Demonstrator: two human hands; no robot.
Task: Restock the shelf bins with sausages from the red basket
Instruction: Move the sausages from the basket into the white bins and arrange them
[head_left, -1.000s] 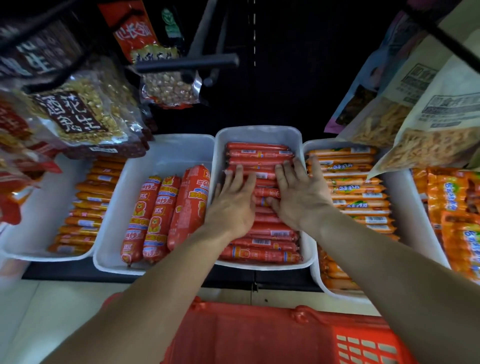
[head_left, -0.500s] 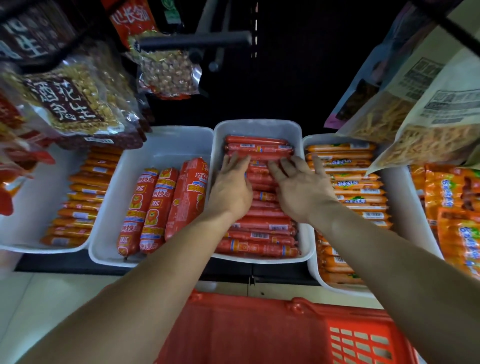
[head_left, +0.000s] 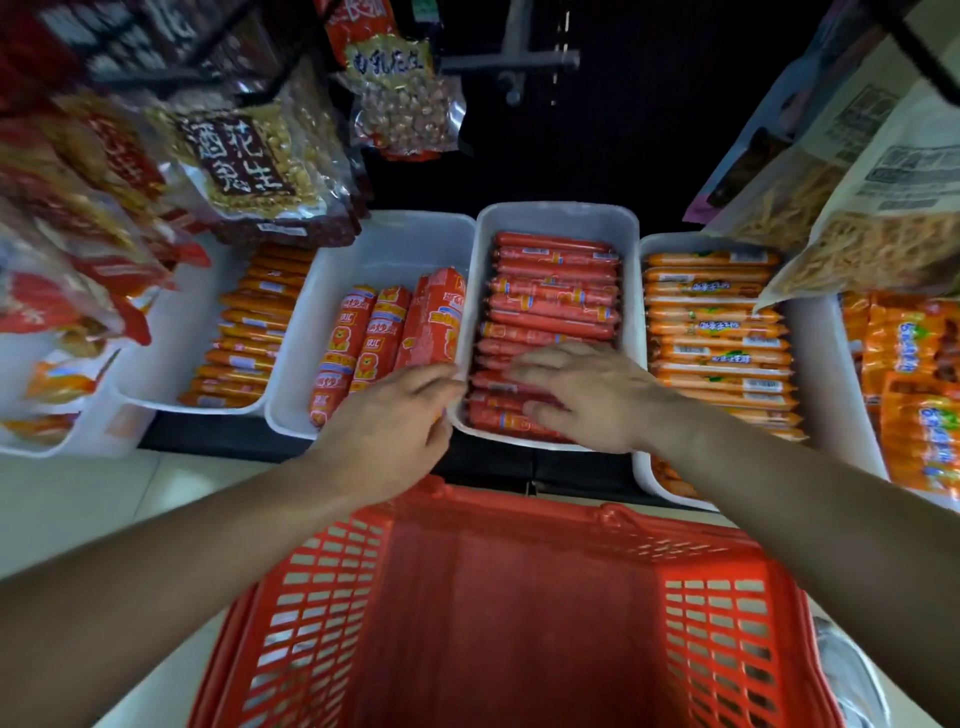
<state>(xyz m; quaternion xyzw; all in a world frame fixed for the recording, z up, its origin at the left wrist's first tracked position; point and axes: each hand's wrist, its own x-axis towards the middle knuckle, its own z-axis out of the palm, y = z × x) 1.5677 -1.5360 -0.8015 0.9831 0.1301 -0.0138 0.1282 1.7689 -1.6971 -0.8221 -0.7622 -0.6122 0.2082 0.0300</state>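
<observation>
A white middle bin (head_left: 558, 218) holds several thin red sausages (head_left: 556, 291) laid crosswise. My right hand (head_left: 587, 395) lies flat on the sausages at the bin's near end, fingers straight and pointing left. My left hand (head_left: 389, 431) hovers at the bin's near left corner, fingers loosely extended over the rim, holding nothing. The red basket (head_left: 519, 613) stands below my arms; no sausages show inside it.
Left of the middle bin, a white bin (head_left: 384, 239) holds three thick red sausages (head_left: 384, 338). Bins of orange sausages sit at far left (head_left: 249, 332) and right (head_left: 717, 332). Hanging bags of peanuts (head_left: 244, 161) and snacks (head_left: 857, 208) overhang the shelf.
Both hands have drawn back from the middle of the red sausage bin to its near end. The left hand slid off the sausages to the bin's left corner.
</observation>
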